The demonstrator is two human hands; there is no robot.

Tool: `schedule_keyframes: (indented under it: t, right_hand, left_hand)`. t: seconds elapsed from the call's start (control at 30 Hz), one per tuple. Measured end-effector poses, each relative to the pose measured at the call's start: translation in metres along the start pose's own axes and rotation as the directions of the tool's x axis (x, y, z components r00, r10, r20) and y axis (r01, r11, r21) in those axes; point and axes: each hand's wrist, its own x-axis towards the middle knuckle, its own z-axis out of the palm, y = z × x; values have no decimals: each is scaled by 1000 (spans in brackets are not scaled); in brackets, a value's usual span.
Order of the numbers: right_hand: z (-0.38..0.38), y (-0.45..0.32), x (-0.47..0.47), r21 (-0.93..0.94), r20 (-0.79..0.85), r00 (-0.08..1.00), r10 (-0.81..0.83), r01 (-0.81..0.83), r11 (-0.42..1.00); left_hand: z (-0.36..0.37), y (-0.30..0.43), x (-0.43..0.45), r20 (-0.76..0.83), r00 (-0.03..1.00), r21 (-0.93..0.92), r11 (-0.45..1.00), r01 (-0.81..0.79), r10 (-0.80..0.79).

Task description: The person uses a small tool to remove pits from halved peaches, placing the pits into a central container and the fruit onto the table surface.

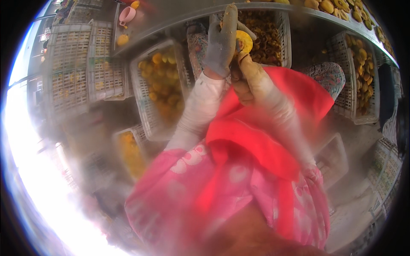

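My left hand (pixel 221 48), in a soiled grey glove, holds a yellow peach-like fruit half (pixel 246 41) between its thumb and palm, with one finger pointing away from me. The fruit has a reddish-brown hollow facing my hand. My right hand (pixel 248 78), in a stained tan glove, has its fingers curled and its thumb against the near edge of the fruit. Whether its curled fingers hold a tool is hidden. Both hands are above my lap, near a white plastic crate (pixel 284 40) full of brown fruit pits or scraps.
A metal-edged worktable (pixel 179 20) bears fruit halves (pixel 341 4) at right and a pink cup (pixel 127 15) at left. Crates of fruit stand left (pixel 142 105) and right (pixel 350 96) of me. Stacked crates (pixel 69 67) rise farther left. A clear plastic tub (pixel 334 160) lies behind right.
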Motion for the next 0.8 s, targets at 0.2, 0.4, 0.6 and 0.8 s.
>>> schedule_keyframes:
  t: [0.2, 0.4, 0.6, 0.8]
  right_hand:
    - [-22, 30, 0, 845, 534, 845, 35, -535, -5]
    - [-8, -11, -11, 638, 265, 950, 166, -301, 709]
    - [-23, -1, 5, 667, 443, 894, -62, -283, 689]
    - [-70, -3, 23, 762, 289, 957, -15, -221, 608]
  left_hand:
    - [10, -2, 2, 230, 964, 81, 990, 118, -134]
    - [12, -1, 8, 383, 917, -187, 963, 194, -110]
    - [32, -14, 12, 174, 873, -466, 744, 480, -455]
    - [-14, -55, 62, 4, 999, 823, 568, 18, -38]
